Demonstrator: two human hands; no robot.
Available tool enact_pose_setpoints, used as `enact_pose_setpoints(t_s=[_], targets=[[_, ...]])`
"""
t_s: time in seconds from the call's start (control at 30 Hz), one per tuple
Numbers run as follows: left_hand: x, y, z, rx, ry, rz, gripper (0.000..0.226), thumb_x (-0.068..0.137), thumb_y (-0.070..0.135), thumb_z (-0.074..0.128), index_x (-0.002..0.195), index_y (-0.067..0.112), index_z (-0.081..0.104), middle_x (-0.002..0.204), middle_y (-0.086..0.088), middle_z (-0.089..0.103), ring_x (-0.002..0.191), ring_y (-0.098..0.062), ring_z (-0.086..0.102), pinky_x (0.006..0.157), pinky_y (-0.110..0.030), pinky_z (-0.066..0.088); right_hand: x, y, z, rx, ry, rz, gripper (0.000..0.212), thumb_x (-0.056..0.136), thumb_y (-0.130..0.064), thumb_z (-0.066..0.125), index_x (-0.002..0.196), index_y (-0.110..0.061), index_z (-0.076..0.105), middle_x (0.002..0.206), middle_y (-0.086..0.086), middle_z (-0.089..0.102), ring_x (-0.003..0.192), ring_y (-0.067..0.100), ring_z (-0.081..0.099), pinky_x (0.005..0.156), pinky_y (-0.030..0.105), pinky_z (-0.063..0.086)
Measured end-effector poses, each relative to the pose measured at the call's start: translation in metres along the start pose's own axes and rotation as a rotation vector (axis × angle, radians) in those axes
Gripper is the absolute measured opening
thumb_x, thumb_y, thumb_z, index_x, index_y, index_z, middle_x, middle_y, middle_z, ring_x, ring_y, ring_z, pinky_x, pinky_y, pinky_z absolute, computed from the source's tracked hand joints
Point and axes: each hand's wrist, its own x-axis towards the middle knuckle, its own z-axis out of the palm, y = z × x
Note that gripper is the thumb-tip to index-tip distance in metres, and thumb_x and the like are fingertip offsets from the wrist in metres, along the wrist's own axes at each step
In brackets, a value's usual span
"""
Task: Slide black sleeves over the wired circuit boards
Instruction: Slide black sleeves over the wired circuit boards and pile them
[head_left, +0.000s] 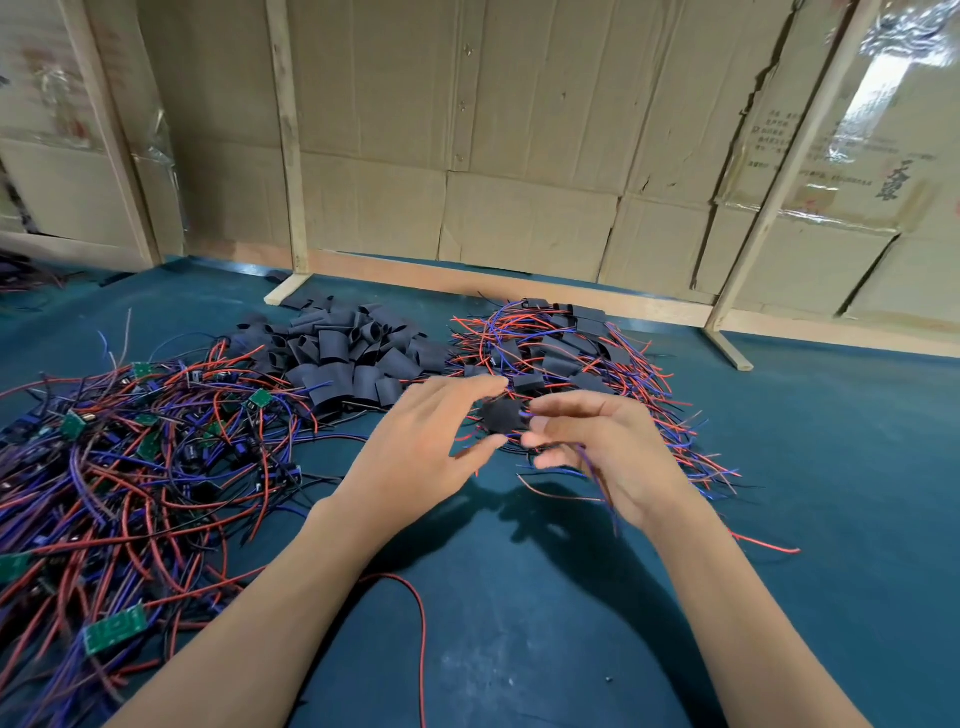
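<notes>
We see two bare hands over a dark teal table (519, 623). The left hand (415, 441) has its fingers spread and nearly straight, and it holds nothing; its fingertips are just beside a black sleeve (501, 415) that sits between both hands. The right hand (597, 447) has its fingers loosely curled, and a few thin wires (597, 475), purple and red, run down through them; the picture is blurred here, so we cannot tell if the fingers really pinch the wires or only touch them. We also cannot tell if a board is already inside this sleeve.

There are three heaps on the table. On the left lies a big tangle of red, blue and black wires with small green circuit boards (114, 630); we can count about eight boards that show, and more may be hidden under the wires. In the middle at the back is a heap of empty black sleeves (343, 353), several dozen, too many to count exactly. On the right at the back is a heap of sleeved boards (561, 348) with their wires sticking out, more than ten black sleeves visible.

One single red wire (415, 613) lies alone on the table between the forearms.

Behind the table stands a wall of flattened cardboard (519, 156) held by three pale wooden posts (288, 156). On the right panel there is printed writing (774, 135) in Chinese characters, too small and tilted for us to read
</notes>
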Motion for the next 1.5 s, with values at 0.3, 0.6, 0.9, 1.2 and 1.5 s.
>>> enact_pose_setpoints(t_s=[0.3, 0.6, 0.9, 1.2, 1.5], targets=[[-0.015, -0.032, -0.012, 0.711, -0.174, -0.904, 0.062, 0.089, 0.045, 0.059, 0.136, 0.008, 0.043, 0.144, -0.028, 0.036, 0.134, -0.046, 0.029, 0.101, -0.056, 0.032, 0.007, 0.000, -0.028, -0.398, 0.807, -0.292, 0.029, 0.090, -0.007, 0.064, 0.118, -0.015, 0.071, 0.112, 0.001, 0.073, 0.091, 0.004, 0.068, 0.086, 0.019, 0.048], [-0.008, -0.036, -0.025, 0.685, -0.247, -0.909, 0.041, 0.095, 0.035, 0.052, 0.124, 0.007, 0.048, 0.128, -0.019, 0.052, 0.121, -0.039, 0.041, 0.096, -0.046, 0.032, -0.003, 0.019, 0.009, -0.826, 0.633, -0.818, 0.029, 0.085, -0.008, 0.057, 0.110, -0.018, 0.070, 0.106, -0.013, 0.064, 0.105, 0.022, 0.059, 0.094, 0.049, 0.046], [-0.010, -0.043, -0.037, 0.641, -0.189, -0.862, 0.032, 0.090, 0.027, 0.058, 0.120, 0.015, 0.056, 0.125, -0.014, 0.052, 0.118, -0.036, 0.042, 0.093, -0.045, 0.031, -0.006, 0.044, 0.033, -0.933, 0.323, -0.870, 0.028, 0.085, -0.001, 0.061, 0.106, -0.015, 0.073, 0.098, -0.007, 0.071, 0.088, 0.012, 0.060, 0.097, 0.020, 0.031], [-0.014, -0.048, -0.043, 0.673, -0.233, -0.908, 0.042, 0.085, 0.022, 0.057, 0.113, -0.007, 0.046, 0.121, -0.031, 0.042, 0.114, -0.043, 0.041, 0.088, -0.046, 0.038, -0.004, 0.043, 0.021, -0.896, 0.303, -0.756, 0.032, 0.083, -0.004, 0.057, 0.107, -0.015, 0.074, 0.094, -0.005, 0.070, 0.086, 0.006, 0.058, 0.091, 0.048, 0.047], [-0.009, -0.050, -0.051, 0.194, 0.063, -0.805, 0.049, 0.086, 0.017, 0.077, 0.130, 0.009, 0.057, 0.121, -0.016, 0.048, 0.101, -0.040, 0.055, 0.091, -0.047, 0.045, -0.002, 0.046, 0.019, -0.875, 0.251, -0.734, 0.033, 0.085, 0.000, 0.059, 0.109, -0.016, 0.074, 0.098, -0.006, 0.070, 0.086, 0.009, 0.061, 0.087, 0.054, 0.051]])
